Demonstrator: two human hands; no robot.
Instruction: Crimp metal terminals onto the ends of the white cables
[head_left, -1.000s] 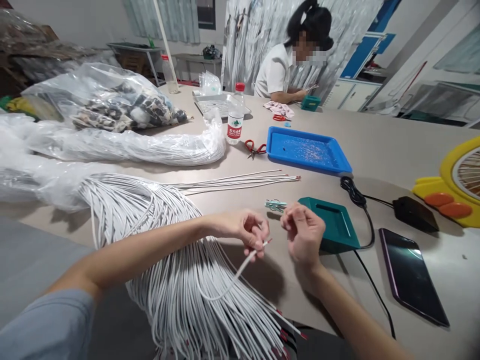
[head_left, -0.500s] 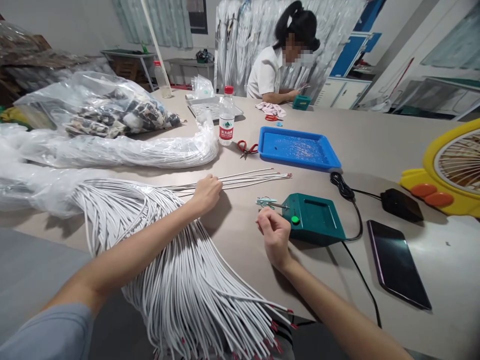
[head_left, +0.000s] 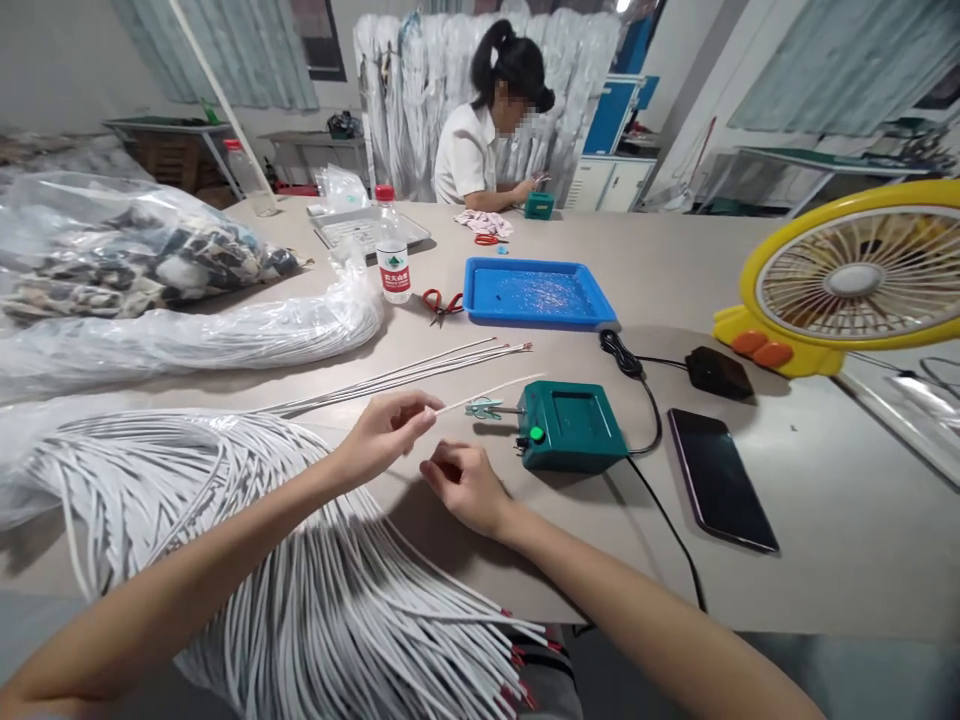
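Observation:
My left hand (head_left: 386, 435) pinches a single thin white cable (head_left: 491, 389) between thumb and fingertips. The cable's free end points right, passing above a pale green clip (head_left: 484, 409) on the rod of a green box (head_left: 574, 425) with a round green button. Just below and right of it, my right hand (head_left: 469, 490) is loosely curled; nothing shows in its fingers. Under my left forearm spreads a thick bundle of white cables (head_left: 322, 590) with red-tipped ends, hanging over the front table edge. Several separate cables (head_left: 420, 374) lie straight on the table behind my left hand.
Behind the green box lie a blue tray (head_left: 540, 318) with small scraps and red-handled snips (head_left: 441, 306). A water bottle (head_left: 393, 260) and bagged cables (head_left: 187, 340) stand left. Right are a phone (head_left: 720, 480), black cord and yellow fan (head_left: 847, 280). A co-worker (head_left: 480, 150) sits opposite.
My left hand has left the straight cables and come toward the clip, now with one cable in its fingers. My right hand has shifted left from beside the green box. The view has turned right.

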